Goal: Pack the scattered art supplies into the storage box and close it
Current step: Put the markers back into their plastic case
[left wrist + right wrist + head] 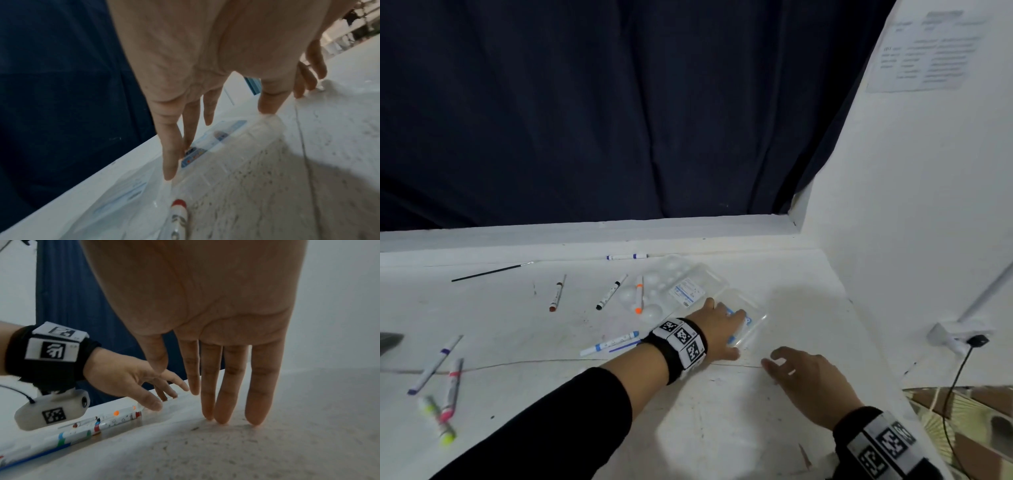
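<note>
A clear plastic storage box [751, 323] lies on the white table right of centre; its blue-printed label shows through in the left wrist view [224, 134]. My left hand [724, 323] is spread over it with straight fingers [170, 155] touching the plastic. My right hand [791, 368] is just right of the box, holding nothing, its straight fingertips [222, 410] on the table. A white paint palette [650, 286] with an orange marker [639, 295] on it lies left of the box. Several markers are scattered to the left, among them black [611, 292], brown [557, 293] and purple [434, 364], plus a thin paintbrush [491, 271].
A blue-capped marker [609, 343] lies beside my left wrist, another [626, 256] against the raised back ledge. A white wall stands on the right, with a socket and black cable [976, 341]. A dark curtain hangs behind the table.
</note>
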Tool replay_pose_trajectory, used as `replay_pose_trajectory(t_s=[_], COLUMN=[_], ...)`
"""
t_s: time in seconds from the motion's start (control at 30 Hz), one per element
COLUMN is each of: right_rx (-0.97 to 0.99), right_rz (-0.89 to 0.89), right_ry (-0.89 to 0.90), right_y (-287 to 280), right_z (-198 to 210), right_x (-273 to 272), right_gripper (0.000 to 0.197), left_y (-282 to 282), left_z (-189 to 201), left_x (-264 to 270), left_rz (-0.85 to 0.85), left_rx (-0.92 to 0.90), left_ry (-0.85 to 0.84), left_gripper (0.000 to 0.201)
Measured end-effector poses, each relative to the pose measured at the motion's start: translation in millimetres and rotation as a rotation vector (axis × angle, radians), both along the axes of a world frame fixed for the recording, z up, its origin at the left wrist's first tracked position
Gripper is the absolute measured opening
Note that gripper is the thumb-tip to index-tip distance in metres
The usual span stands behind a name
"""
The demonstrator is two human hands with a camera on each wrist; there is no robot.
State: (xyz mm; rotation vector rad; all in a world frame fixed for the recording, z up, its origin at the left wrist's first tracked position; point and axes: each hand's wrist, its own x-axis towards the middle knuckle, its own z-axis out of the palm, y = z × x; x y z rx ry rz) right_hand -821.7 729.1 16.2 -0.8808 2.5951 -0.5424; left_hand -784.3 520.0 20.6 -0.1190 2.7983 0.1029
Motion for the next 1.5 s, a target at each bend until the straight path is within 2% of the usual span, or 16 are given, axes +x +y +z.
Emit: replay_pose_trajectory(t_s=[0.13,0.27,0.4,0.53,0.6,0.67,0.77,0.87,0.97,1.1,1.2,1.23,1.3,1.4,1.43,1.5], right_rx=[-0.188,-0.428,-0.550,-0.590,-0.653,-0.748,-0.871,-0.912,-0.972,-0.985,-0.999,-0.999,-0.965,-0.946,-0.940,-0.915], right_rz=[-0.095,-0.264,-0.355,-0.309,-0.317,-0.348,-0.374,-0.347,-0.303,-0.173,-0.124,-0.103,-0.039,0.045,0.061,0.100], right_ry=[-0.175,-0.479,-0.679,-0.757,-0.814,-0.888,-0.986,-0.986,-0.877,-0.727,-0.737,-0.726,-0.646,-0.689,-0.704,-0.740], right_y=[-2,-14,-27,-46,-54,-61,-70,-80,-88,-97,-104,-106,-108,-112,-115,-121], right_z=[2,7,10,17,18,17,17,19,23,23,21,19,13,15,16,16], right_x=[-6,-1,1,1,2,2,4,10,20,35,53,60,72,95,103,121], right_gripper=[0.029,0.025,0.030,0.035,0.043,0.049,0.055,0.057,0.054,0.037,0.018,0.017,0.029,0.024,0.024,0.017], left_y=[9,18,7,-6,-8,-13,-29,-44,-45,-28,-18,-17,-20,-27,-30,-37], left_z=[-2,3,28,48,53,56,67,85,100,104,93,87,77,63,58,47], left_x=[5,11,17,26,33,39,50,67,96,155,198,212,242,288,303,330], left_rz=[-0.025,-0.041,-0.050,-0.029,0.024,0.082,0.183,0.265,0.371,0.608,0.814,0.877,0.986,1.085,1.109,1.170], left_rx=[-0.070,-0.095,0.037,0.094,0.126,0.193,0.360,0.503,0.657,1.123,1.419,1.475,1.525,1.512,1.499,1.454], left_ry=[0.019,0.072,0.256,0.301,0.337,0.431,0.656,0.892,1.063,1.130,1.172,1.187,1.180,1.145,1.127,1.070], left_gripper=[0.066,0.066,0.054,0.037,0.037,0.038,0.039,0.048,0.054,0.047,0.046,0.048,0.051,0.056,0.060,0.082])
